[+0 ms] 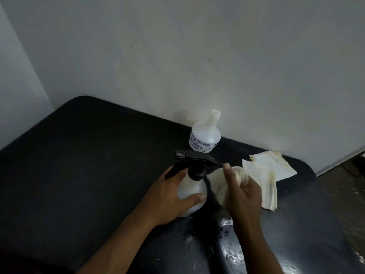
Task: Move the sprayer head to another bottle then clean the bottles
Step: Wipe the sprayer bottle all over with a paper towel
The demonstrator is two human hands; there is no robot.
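The left hand [167, 196] wraps around the near bottle [192, 191], thumb across its front. The right hand [242, 191] is closed on a bunched cloth [217, 182], forefinger extended upward.

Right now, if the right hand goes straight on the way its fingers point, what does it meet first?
Probably the rear end of the black sprayer head, just beyond the right hand, which holds a cloth. Depth is unclear.

The open-necked bottle [205, 138] bears a label reading "SPRAYER"; remaining print illegible.
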